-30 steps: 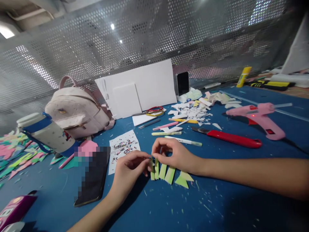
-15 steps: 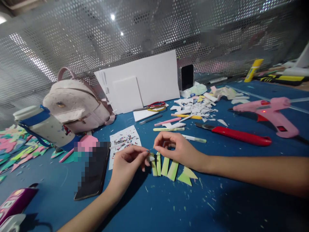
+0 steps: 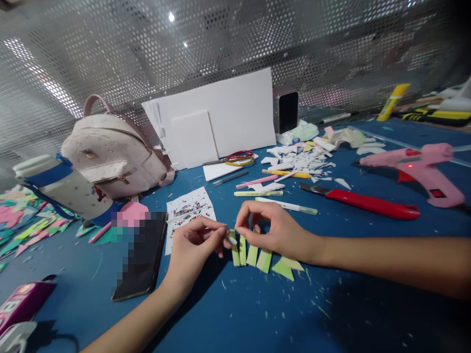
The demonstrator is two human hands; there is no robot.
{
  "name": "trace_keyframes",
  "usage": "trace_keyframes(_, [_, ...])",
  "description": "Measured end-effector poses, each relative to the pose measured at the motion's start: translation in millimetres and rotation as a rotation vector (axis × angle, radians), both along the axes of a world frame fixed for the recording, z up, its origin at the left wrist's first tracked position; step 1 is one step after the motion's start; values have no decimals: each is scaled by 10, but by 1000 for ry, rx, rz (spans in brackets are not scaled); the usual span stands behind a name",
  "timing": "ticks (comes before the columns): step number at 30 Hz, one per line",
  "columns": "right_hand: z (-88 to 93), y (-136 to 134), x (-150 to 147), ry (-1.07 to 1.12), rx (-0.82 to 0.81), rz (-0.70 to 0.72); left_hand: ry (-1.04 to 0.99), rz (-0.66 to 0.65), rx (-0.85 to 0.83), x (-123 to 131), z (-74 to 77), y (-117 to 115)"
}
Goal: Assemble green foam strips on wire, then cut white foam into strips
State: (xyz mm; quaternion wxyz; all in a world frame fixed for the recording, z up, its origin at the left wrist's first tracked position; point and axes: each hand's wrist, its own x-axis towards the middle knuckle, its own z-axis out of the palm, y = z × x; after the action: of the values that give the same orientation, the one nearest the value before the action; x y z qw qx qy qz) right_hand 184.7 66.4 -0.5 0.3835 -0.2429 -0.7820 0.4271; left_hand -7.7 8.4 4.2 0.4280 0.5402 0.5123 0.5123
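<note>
A white piece (image 3: pixel 232 240) pinched in the left hand (image 3: pixel 198 245) points right, over forward-running green strips (image 3: pixel 243 252). The right hand (image 3: pixel 275 228) pinches closed, contents unclear.

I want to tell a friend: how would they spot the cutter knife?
On the blue table, find the person's right hand. Beyond it to the right, between the slim pens and the pink glue gun, lies the cutter knife. Its thick red handle and dark blade set it apart.

Bare left hand (image 3: pixel 195 247) at the lower centre of the frame and bare right hand (image 3: pixel 277 228) just right of centre, both with slender fingers (image 3: pixel 208 223). Left forearm (image 3: pixel 147 304), lower left, and right forearm (image 3: pixel 386 262), towards the right edge, are slim and bare.
</note>
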Motion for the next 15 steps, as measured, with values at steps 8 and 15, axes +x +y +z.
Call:
trace_keyframes(8, [-10, 22, -12, -15, 10, 6, -40, -40, 36, 18, 7, -6])
trace_keyframes(15, [-36, 27, -3, -28, 17, 4, -42, -67, 40, 13, -1, -8])
